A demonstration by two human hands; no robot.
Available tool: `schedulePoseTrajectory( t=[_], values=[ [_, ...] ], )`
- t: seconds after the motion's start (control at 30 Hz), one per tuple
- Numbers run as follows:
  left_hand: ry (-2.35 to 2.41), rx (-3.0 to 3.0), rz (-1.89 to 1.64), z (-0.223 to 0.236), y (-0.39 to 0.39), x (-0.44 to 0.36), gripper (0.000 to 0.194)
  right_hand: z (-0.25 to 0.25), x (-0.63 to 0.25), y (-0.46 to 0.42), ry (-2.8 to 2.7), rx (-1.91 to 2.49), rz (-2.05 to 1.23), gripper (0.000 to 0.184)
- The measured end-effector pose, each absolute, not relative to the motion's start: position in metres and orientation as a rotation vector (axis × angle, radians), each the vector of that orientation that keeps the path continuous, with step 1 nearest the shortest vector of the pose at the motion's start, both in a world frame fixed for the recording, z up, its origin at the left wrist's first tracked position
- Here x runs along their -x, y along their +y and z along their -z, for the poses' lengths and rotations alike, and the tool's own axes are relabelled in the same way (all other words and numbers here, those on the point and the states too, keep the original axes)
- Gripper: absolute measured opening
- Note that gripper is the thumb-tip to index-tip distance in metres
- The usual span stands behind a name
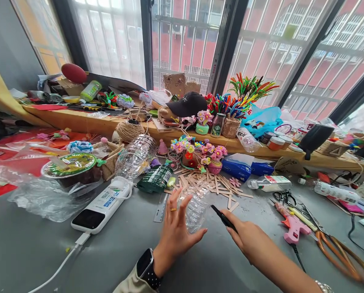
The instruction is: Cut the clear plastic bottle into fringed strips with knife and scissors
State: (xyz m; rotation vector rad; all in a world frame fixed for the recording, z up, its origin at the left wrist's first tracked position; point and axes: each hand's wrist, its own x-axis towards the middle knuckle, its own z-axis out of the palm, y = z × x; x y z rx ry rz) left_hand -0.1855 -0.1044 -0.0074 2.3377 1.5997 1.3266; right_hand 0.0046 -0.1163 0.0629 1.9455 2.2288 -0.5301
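My left hand (178, 232) is raised beside a clear ribbed plastic bottle piece (197, 209), fingers spread and thumb out to the right. Part of the bottle piece is hidden behind that hand, and whether the fingers touch it I cannot tell. In my right hand (245, 240), closed round its handle, is a black utility knife (223, 217) pointing up and left toward the bottle piece. A clear ruler (160, 208) lies left of my left hand. Wooden craft sticks (218, 183) are scattered just behind the bottle piece.
A white power bank (104, 205) with a cable lies at left, near a green-lidded tub (70, 167). Farther right are a pink glue gun (295, 228), orange-handled scissors (325, 244) and black scissors (284, 198). Pipe-cleaner flowers (197, 152) stand by the wooden ledge (182, 132).
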Motion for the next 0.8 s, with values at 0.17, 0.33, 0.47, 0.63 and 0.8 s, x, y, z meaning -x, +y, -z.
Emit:
schedulePoseTrajectory(
  t=[0.17,0.33,0.47,0.63,0.8],
  values=[
    [1.632,-2.279,-1.321,0.009,-0.104,0.188,0.067,-0.052,-0.006,-0.115,2.338,-1.935,0.582,0.046],
    [1.635,-2.326,-1.341,0.01,-0.106,0.183,0.066,-0.048,-0.01,-0.115,2.258,-1.971,0.58,0.046],
    [1.643,-2.362,-1.377,0.011,-0.109,0.178,0.066,-0.044,-0.013,-0.116,2.248,-1.993,0.611,0.046],
    [1.662,-2.352,-1.387,0.01,-0.108,0.177,0.066,-0.043,-0.013,-0.117,2.238,-2.013,0.629,0.046],
    [1.647,-2.337,-1.398,0.01,-0.108,0.178,0.067,-0.045,-0.012,-0.118,2.228,-2.002,0.579,0.047]
  ],
)
